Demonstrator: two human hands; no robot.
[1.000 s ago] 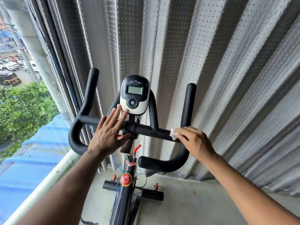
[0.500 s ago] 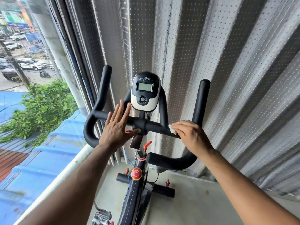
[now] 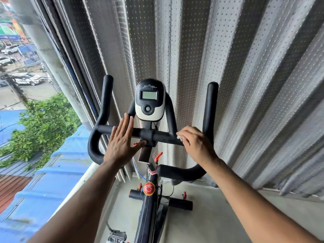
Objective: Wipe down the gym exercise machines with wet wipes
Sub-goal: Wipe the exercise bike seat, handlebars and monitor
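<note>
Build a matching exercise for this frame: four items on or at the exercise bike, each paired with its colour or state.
Items:
1. left hand
2. right hand
3. display console
4. round knob

States:
A. red, on the frame below the handlebar
B. flat, fingers straight, resting on the crossbar
C. black and white, screen blank
D. fingers curled on a white wet wipe against the handlebar

Pairs: 1-B, 2-D, 3-C, 4-A
</note>
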